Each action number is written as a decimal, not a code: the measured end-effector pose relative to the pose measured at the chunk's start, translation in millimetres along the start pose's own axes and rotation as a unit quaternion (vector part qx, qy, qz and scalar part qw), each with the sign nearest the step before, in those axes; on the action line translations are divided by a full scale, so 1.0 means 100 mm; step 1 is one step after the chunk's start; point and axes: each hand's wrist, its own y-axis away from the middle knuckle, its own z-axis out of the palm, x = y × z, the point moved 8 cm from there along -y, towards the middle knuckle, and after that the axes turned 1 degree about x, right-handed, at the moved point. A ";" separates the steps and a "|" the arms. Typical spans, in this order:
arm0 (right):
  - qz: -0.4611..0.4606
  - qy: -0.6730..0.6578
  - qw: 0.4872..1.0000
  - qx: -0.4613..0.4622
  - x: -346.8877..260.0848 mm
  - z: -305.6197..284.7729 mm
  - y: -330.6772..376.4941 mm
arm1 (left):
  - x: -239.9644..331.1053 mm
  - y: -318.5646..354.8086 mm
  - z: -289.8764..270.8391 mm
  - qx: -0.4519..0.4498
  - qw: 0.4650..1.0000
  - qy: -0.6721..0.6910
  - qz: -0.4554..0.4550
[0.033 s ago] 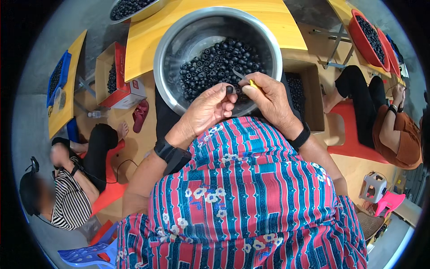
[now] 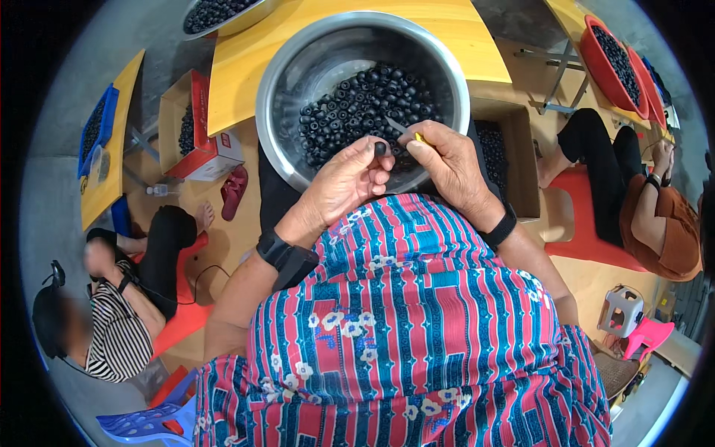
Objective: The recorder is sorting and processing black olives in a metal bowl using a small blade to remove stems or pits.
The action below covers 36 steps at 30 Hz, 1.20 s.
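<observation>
My left hand (image 2: 348, 176) pinches a small black ring-like part (image 2: 380, 149) between thumb and fingertips, over the near rim of a large steel bowl (image 2: 274, 123). In my right hand (image 2: 448, 160) is a small knife (image 2: 397, 125) with a yellow handle, gripped between thumb and fingers. Its thin blade points up and left across the bowl, apart from the pinched part. A heap of small black round parts with holes (image 2: 365, 104) lies in the bowl. Their material is unclear. Both my wrists wear black bands.
A yellow table (image 2: 484, 56) stands beyond the bowl, with another bowl of black parts (image 2: 223, 16) at far left. Open cartons (image 2: 521, 134) flank me. A co-worker sits on each side. Red basins (image 2: 607, 74), a blue tray (image 2: 109, 112) and a dark red slipper (image 2: 234, 195) are around.
My left fingertips and the black ring-like part have shifted very slightly left. The knife and the bowl look nearly the same.
</observation>
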 end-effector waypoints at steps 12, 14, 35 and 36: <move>-0.083 0.144 0.984 -0.058 -0.16 0.12 0.03 | 0.07 0.03 0.13 0.019 0.996 -0.086 0.028; -0.081 0.151 0.983 -0.058 -0.15 0.13 0.03 | 0.07 0.03 0.13 0.013 0.996 -0.088 0.029; -0.058 0.130 0.986 -0.081 -0.05 0.18 0.02 | 0.06 0.02 0.15 -0.016 0.996 -0.078 0.031; -0.059 0.130 0.986 -0.081 -0.06 0.19 0.01 | 0.06 0.02 0.15 -0.021 0.996 -0.078 0.035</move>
